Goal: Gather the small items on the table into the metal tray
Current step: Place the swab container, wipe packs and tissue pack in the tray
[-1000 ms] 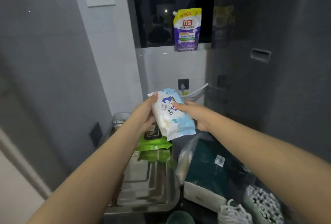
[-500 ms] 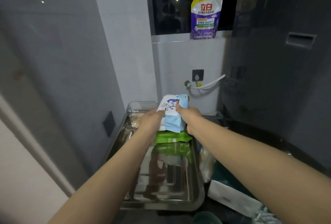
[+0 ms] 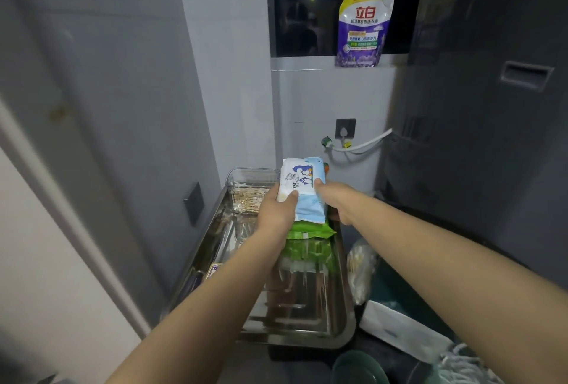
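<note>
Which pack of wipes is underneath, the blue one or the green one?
The green wipes pack is underneath, lying in the metal tray. The blue-and-white baby wipes pack is above it, held by the left hand and right hand.

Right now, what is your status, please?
Both hands, left and right, grip wipes pack. Pack over tray, above green pack. Nothing in the way.

Hands: left hand (image 3: 278, 210) and right hand (image 3: 333, 199) grip 1 blue-and-white wipes pack (image 3: 302, 190) from both sides.
Pack: tilted, above the green packet (image 3: 310, 230).
Tray: metal tray (image 3: 345, 316), green packet at its 12 o'clock end.
Clear box (image 3: 250, 182): at 11 o'clock in the tray.
Detergent pouch (image 3: 364, 25): on the sill, 1 o'clock.
</note>
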The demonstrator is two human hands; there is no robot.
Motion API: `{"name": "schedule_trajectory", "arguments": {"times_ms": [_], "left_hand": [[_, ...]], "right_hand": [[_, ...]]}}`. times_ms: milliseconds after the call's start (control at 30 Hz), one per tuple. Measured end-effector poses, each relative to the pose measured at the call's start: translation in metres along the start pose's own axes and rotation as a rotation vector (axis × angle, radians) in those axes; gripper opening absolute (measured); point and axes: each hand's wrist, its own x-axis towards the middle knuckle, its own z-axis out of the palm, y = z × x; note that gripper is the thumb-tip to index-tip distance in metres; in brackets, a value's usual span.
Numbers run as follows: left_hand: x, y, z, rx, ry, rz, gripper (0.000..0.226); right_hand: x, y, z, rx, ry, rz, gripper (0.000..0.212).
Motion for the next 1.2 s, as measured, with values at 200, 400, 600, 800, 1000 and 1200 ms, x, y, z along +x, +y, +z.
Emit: {"name": "schedule_trajectory", "arguments": {"times_ms": [200,400,600,800,1000,1200], "left_hand": [[-0.038,0.017,-0.004,0.15,0.077,0.035,0.054],[-0.088,0.02,0.003,0.228,0.031,-0.071,0.059],[-0.141,0.008,0.02,0.16,-0.141,-0.254,0.056],[-0.177,-0.002,0.036,0.031,-0.219,-0.466,0.042],[-0.173,0.009,0.048,-0.11,-0.18,-0.525,0.041],[-0.174,0.024,0.05,-0.189,-0.207,-0.526,0.01]], "right_hand": [[-0.054,0.006,-0.033,-0.174,0.092,-0.233,0.034],[-0.103,0.035,-0.08,-0.323,0.15,-0.322,0.031],[-0.124,0.063,-0.111,-0.533,0.055,-0.268,0.032],[-0.125,0.08,-0.127,-0.737,0.028,-0.167,0.058],[-0.123,0.078,-0.128,-0.687,-0.018,-0.155,0.053],[-0.127,0.07,-0.133,-0.653,-0.053,-0.202,0.062]]}}
